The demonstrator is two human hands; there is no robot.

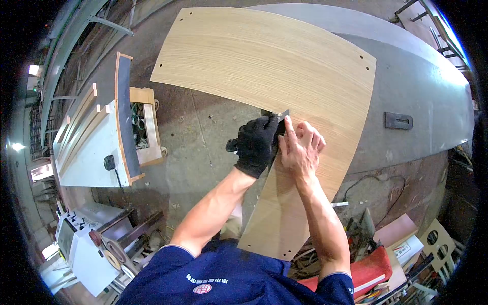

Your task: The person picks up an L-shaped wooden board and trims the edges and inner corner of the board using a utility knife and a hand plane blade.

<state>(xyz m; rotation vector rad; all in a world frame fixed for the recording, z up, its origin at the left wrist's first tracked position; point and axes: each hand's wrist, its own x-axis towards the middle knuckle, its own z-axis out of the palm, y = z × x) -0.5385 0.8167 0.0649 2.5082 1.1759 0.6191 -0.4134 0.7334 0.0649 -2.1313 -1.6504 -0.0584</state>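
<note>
An L-shaped wood-grain panel (264,56) with small drilled holes near its ends lies in front of me. My left hand (257,142), in a black glove, is closed around a dark flat tool with a thin metal end (285,114) at the panel's inner corner. The glove hides most of this tool, so its exact kind cannot be made out. My bare right hand (303,149) rests on the panel just right of the corner. Its index finger is stretched out with the tip at the metal end, and the other fingers are loosely bent on the wood.
A grey table (406,91) reaches under the panel, with a dark slotted metal piece (399,121) on it. To the left stands a white-topped bench (91,147) bearing wooden strips. A white machine (91,254) is at lower left; a red cloth-like item (368,269) lies lower right.
</note>
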